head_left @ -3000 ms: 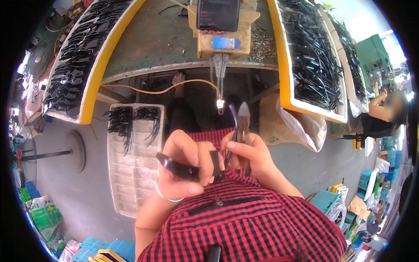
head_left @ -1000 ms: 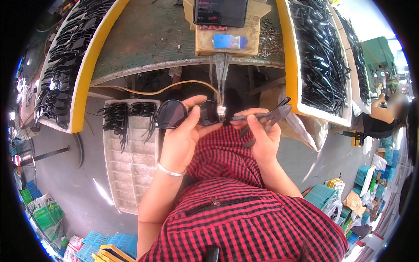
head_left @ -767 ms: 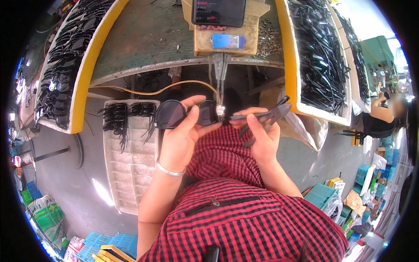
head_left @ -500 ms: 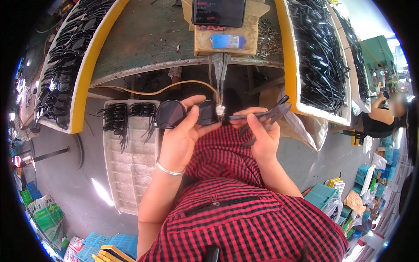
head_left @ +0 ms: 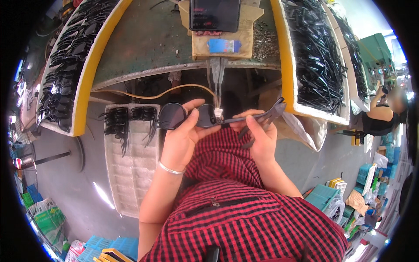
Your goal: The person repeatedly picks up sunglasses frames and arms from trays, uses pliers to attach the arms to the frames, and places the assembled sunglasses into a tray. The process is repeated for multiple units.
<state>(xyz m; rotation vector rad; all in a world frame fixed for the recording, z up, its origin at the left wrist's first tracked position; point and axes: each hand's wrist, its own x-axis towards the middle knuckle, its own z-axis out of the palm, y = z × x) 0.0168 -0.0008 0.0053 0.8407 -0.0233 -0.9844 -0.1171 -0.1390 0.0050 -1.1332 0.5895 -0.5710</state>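
My left hand point(head_left: 182, 139) is closed on a dark sunglasses front point(head_left: 171, 116), thumb on one side and fingers behind, with both lenses showing. Between thumb and fingers, my right hand point(head_left: 263, 142) pinches a dark temple arm point(head_left: 238, 119), its inner end at the hinge side of the front. The same hand also keeps a pair of pliers point(head_left: 275, 114) in its grip, jaws toward the upper right and handles below the fingers. The joint between front and temple meets the pale tip of a narrow metal fixture point(head_left: 218, 111) that juts from the bench; contact details are too small to tell.
On the left, a yellow-edged tray point(head_left: 89, 72) holds many sunglasses fronts; on the right, another tray point(head_left: 288, 65) is heaped with black temples. A cardboard box point(head_left: 203, 46) bears a phone point(head_left: 214, 16). Below left stands a pale compartment tray point(head_left: 131, 174). A person point(head_left: 382, 115) sits far right.
The view has shifted slightly, with the bench and phone appearing a little lower. Both hands keep their grips, and the sunglasses front and temple stay at the fixture tip.
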